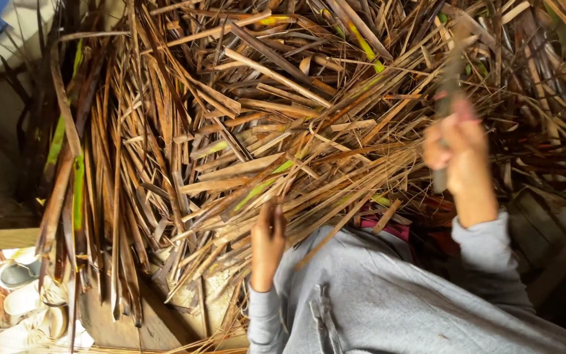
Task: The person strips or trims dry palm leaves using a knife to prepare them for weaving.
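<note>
From the head camera I see my left hand (267, 244) at about 6 o'clock, fingers curled shut on thin dry strips at the near edge of the heap of dried palm-leaf strips (244, 124), which fills the frame from 9 to 3 o'clock. My right hand (456, 147), blurred at 3 o'clock, is fisted around a long dark tool (449, 85) that points up toward 1 o'clock; what kind of tool I cannot tell. My grey sleeves (492, 252) run to 5 o'clock, and white sandals (24, 298) lie at 8 o'clock.
</note>
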